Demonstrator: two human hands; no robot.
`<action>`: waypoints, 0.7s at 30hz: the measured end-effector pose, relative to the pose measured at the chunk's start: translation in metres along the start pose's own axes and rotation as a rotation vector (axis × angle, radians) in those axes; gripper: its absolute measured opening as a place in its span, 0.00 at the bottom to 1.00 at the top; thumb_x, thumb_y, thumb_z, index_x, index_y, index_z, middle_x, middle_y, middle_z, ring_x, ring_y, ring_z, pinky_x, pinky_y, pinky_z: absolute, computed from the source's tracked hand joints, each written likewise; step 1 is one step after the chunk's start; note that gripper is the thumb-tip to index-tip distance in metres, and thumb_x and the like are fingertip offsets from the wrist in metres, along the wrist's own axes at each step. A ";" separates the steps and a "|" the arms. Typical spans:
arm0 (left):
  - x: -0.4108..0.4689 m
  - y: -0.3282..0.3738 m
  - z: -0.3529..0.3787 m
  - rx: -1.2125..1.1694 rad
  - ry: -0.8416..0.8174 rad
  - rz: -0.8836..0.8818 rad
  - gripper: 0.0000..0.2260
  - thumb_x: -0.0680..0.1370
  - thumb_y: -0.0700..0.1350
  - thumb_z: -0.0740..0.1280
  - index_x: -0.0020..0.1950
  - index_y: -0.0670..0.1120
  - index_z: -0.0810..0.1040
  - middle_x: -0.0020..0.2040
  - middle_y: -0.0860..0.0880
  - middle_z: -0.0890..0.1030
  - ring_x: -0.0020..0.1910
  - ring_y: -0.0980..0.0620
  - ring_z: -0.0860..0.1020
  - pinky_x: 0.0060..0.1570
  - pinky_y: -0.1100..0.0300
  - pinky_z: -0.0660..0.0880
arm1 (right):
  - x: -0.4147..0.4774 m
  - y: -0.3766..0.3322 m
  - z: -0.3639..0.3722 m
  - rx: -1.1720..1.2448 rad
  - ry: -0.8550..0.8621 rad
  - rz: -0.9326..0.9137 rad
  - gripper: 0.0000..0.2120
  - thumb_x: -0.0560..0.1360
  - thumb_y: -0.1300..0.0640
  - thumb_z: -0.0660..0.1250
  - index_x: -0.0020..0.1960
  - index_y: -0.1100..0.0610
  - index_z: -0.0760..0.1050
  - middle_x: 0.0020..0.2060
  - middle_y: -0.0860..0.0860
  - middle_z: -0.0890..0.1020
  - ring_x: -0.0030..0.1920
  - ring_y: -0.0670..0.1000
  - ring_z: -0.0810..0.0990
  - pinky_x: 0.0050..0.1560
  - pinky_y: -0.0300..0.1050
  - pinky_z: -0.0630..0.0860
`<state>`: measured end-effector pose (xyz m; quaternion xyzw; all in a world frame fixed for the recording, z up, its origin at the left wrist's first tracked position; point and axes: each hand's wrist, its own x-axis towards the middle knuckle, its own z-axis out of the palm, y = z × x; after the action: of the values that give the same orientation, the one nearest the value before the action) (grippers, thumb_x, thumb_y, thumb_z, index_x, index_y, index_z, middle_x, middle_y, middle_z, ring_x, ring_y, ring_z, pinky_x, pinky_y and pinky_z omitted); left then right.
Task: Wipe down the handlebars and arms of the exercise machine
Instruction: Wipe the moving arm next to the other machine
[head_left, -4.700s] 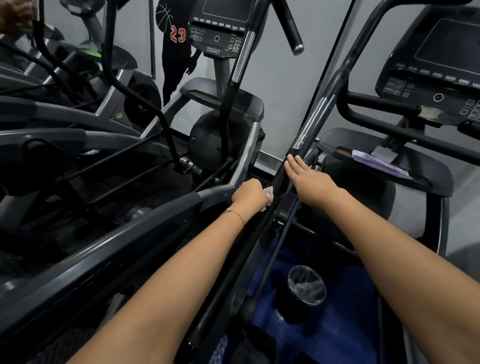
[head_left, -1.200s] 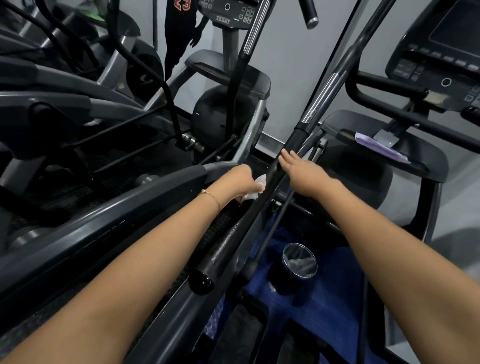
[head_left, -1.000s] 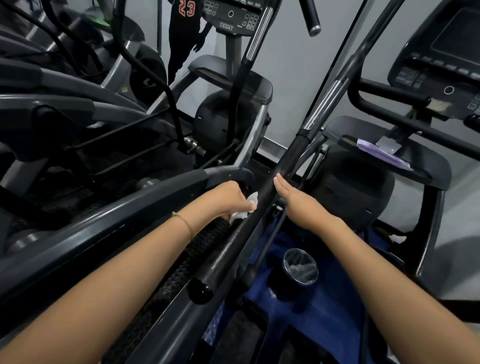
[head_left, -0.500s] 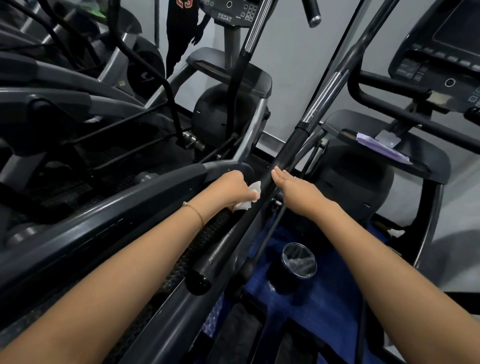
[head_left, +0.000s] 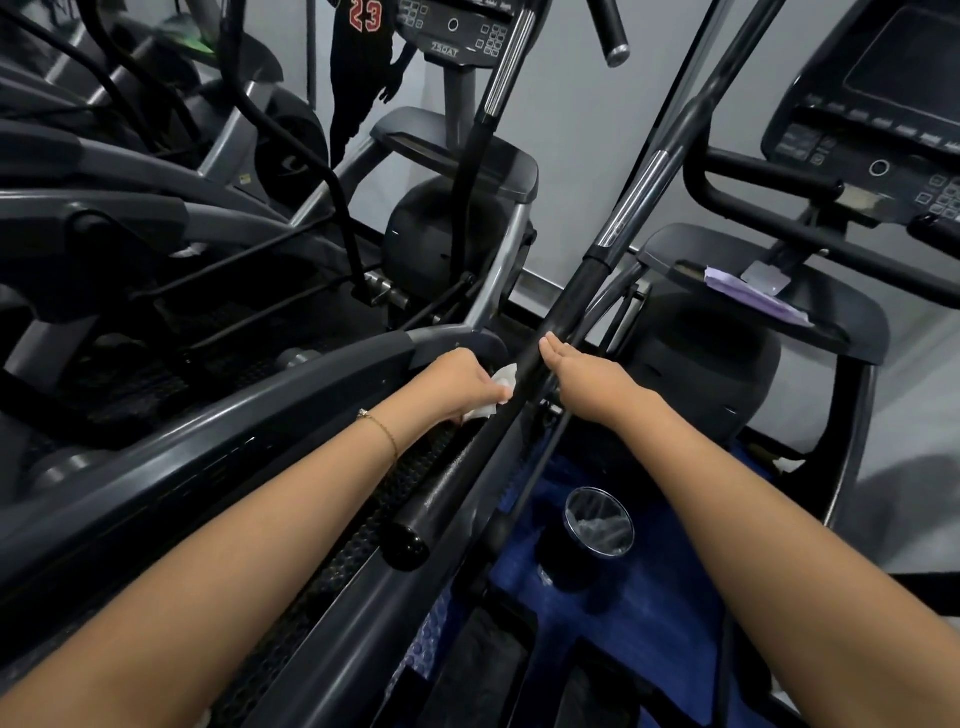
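Observation:
A long black handlebar arm (head_left: 470, 470) of the exercise machine runs diagonally from a rounded end cap at lower centre up to a chrome section (head_left: 639, 197). My left hand (head_left: 460, 379) grips a white wipe (head_left: 498, 392) and presses it against the left side of the arm. On the right side of the same arm rests my right hand (head_left: 582, 376), fingers straight and together. Part of the wipe is hidden under my fingers.
A grey side rail (head_left: 208, 447) lies under my left forearm. A dark cup with a clear liner (head_left: 597, 519) stands on blue matting below. A console (head_left: 883, 104) and a tray with purple paper (head_left: 748, 293) sit right. A person in a "23" jersey (head_left: 363, 62) stands far back.
Over the last second both hands slid a little up the arm together, the wipe staying pressed to it. The view shifted slightly.

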<state>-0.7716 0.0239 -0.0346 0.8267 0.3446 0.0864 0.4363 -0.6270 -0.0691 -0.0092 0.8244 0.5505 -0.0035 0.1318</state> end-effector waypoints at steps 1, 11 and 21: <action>-0.002 -0.005 -0.002 -0.018 -0.021 -0.008 0.11 0.75 0.50 0.68 0.43 0.43 0.82 0.23 0.49 0.71 0.24 0.53 0.70 0.29 0.64 0.70 | 0.000 0.000 0.000 0.000 -0.002 -0.003 0.33 0.76 0.70 0.51 0.77 0.56 0.42 0.76 0.50 0.45 0.75 0.50 0.52 0.67 0.49 0.66; -0.015 -0.008 -0.004 -0.161 -0.041 -0.049 0.09 0.76 0.47 0.68 0.44 0.41 0.81 0.16 0.56 0.71 0.17 0.62 0.69 0.20 0.72 0.67 | 0.002 -0.002 0.002 0.017 -0.014 0.024 0.35 0.74 0.71 0.52 0.77 0.56 0.42 0.76 0.49 0.44 0.73 0.52 0.60 0.60 0.49 0.70; -0.023 -0.014 -0.001 -0.143 0.010 -0.013 0.15 0.75 0.49 0.68 0.46 0.36 0.82 0.27 0.48 0.70 0.23 0.56 0.67 0.23 0.71 0.67 | 0.004 -0.003 0.004 0.007 -0.009 0.040 0.34 0.75 0.69 0.53 0.77 0.56 0.43 0.76 0.49 0.44 0.72 0.53 0.63 0.57 0.48 0.71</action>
<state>-0.7963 0.0153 -0.0417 0.7909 0.3450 0.1120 0.4929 -0.6275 -0.0657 -0.0143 0.8356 0.5333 -0.0067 0.1316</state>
